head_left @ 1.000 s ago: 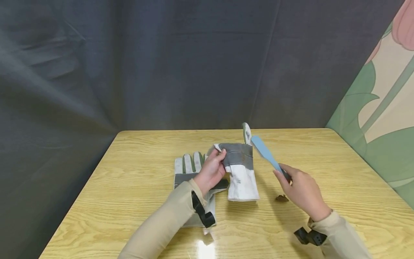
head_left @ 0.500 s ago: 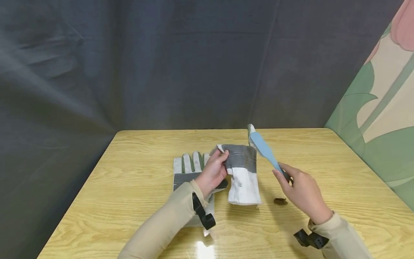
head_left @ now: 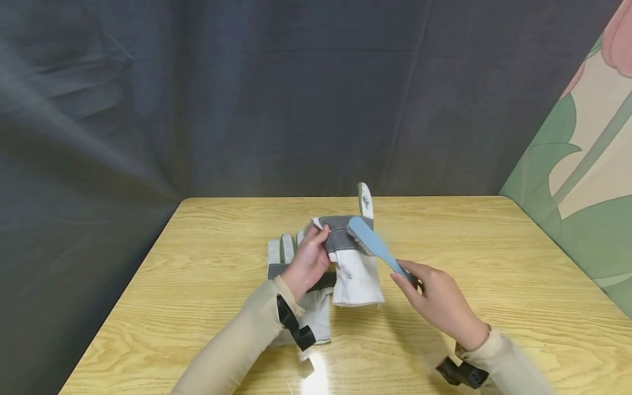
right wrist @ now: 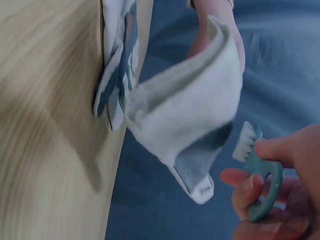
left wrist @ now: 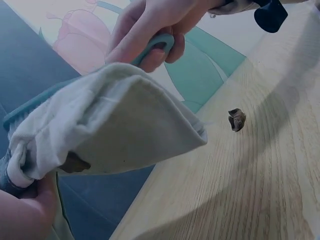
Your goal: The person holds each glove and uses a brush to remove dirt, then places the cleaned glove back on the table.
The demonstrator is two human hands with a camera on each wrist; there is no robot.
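My left hand pinches a white-and-grey work glove by its side and holds it above the table. The glove's cuff hangs down, one finger with dark smudges points up, and a dark brown patch shows near the cuff in the left wrist view. In my right hand is a blue brush, gripped by its handle. Its white bristles face the glove, and in the head view the brush head lies over the grey band. A second, similar glove lies flat beneath my left forearm, partly covered.
A small crumpled brown scrap lies on the wooden table; the right hand hides it in the head view. A dark curtain hangs behind the table's far edge. On the right stands a flower-patterned panel.
The brush in my right hand has moved left and slightly down, from the glove's right edge onto its grey band. The held glove has shifted left with my left hand.
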